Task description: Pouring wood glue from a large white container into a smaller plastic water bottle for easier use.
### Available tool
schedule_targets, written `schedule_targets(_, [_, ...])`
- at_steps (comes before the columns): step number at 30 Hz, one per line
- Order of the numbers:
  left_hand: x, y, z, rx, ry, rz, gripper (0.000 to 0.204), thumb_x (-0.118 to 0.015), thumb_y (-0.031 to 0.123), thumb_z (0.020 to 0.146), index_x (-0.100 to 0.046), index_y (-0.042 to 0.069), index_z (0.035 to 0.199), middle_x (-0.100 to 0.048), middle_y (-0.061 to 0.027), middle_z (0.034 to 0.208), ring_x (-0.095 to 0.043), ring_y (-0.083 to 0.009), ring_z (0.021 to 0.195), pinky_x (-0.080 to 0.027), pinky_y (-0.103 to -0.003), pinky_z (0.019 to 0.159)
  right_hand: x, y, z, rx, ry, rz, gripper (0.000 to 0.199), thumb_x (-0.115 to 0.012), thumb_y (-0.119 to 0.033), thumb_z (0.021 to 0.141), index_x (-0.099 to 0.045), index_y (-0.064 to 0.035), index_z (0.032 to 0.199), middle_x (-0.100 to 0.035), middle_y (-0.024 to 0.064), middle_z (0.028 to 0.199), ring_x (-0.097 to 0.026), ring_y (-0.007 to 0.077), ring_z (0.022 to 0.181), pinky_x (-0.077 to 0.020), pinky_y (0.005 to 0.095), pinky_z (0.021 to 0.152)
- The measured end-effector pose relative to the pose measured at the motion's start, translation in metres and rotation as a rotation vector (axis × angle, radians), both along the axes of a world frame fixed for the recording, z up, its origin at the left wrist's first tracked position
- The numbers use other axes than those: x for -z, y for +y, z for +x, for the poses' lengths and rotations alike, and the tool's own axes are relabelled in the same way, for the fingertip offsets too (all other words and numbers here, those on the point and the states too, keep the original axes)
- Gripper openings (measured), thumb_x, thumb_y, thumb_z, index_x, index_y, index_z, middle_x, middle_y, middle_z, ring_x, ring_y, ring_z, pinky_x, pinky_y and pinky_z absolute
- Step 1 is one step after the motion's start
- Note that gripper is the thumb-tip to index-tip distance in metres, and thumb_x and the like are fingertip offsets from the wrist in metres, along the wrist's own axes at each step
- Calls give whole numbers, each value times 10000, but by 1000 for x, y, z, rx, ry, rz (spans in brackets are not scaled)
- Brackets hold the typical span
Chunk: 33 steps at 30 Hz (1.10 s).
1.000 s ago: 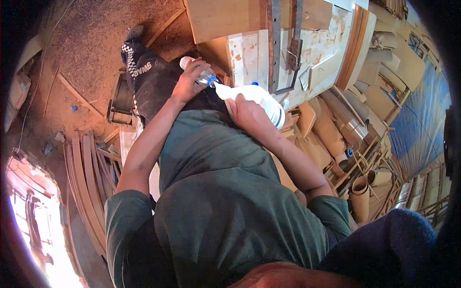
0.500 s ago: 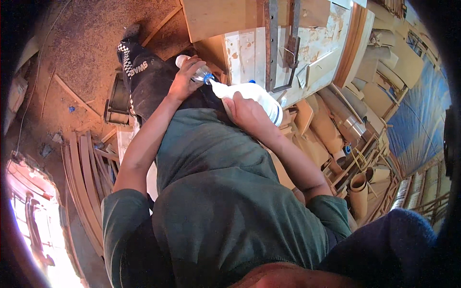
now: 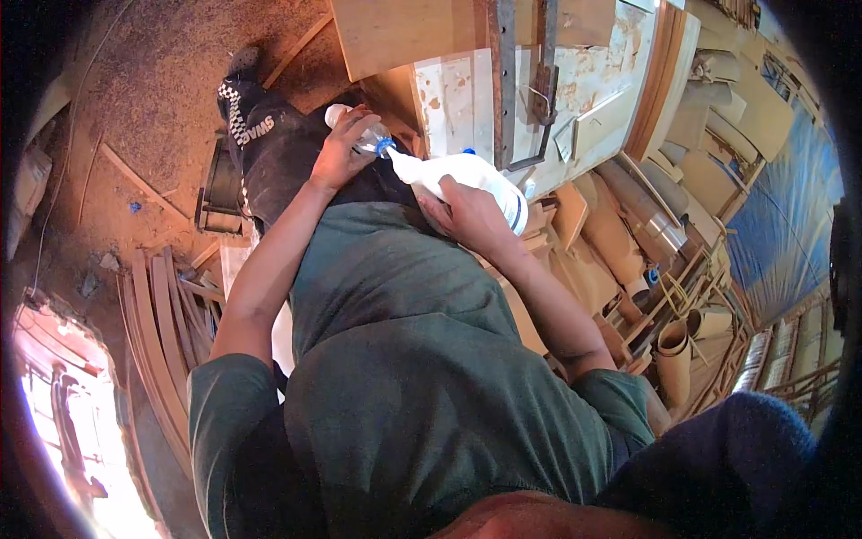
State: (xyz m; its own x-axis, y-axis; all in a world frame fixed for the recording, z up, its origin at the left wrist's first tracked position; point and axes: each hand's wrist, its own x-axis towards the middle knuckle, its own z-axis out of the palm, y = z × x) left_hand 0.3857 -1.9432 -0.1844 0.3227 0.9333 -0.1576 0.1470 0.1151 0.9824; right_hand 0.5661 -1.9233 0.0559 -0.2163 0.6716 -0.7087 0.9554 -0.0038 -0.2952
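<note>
My left hand is closed around a small clear plastic bottle with a blue ring at its neck. The bottle leans, with its neck toward the right. A larger white plastic bottle lies tilted in my right hand, thumb on top and fingers beneath. Its narrow end points left and meets the mouth of the clear bottle. Bright glare on the white bottle hides whether anything flows between the two. Both are held in front of my waist, above my dark trousers.
A worn white bench carries a wooden board and a metal bar clamp ahead. Rolled sheets and wood offcuts crowd the right. Long wooden strips lie at the left on the dusty floor.
My right hand's grip on the white bottle has shifted slightly, its thumb and fingers moving a little. Both bottles stay mouth to mouth in almost the same place.
</note>
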Motion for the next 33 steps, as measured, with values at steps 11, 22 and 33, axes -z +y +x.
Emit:
schedule_targets(11, [-2,2,1,-4,6,-26,672,-835,91,703,-586,135,1326,-557,-161,1373,-454,-366,1374,-285,-463,1211,7,-3,4,-37,-40,41,317,-580,-337,984,-547,-37,885,-644,215,679,-654,421,641,-511,508,574])
schedule_targets(22, [-3,2,0,5,8,-30,672,-831,69,691,-588,133,1315,-554,-171,1380,-470,-377,1351,-368,-449,1153,9,-4,2,-78,-18,155,345,-597,-345,981,-541,-49,812,-644,185,626,-655,378,565,-508,487,490])
schedule_targets(33, [0,1,1,20,37,-41,690,-831,68,682,-596,91,1330,-569,-173,1391,-478,-361,1365,-372,-443,1157,9,-3,0,-53,-35,134,344,-577,-346,987,-542,-46,824,-652,195,642,-657,386,583,-509,504,519])
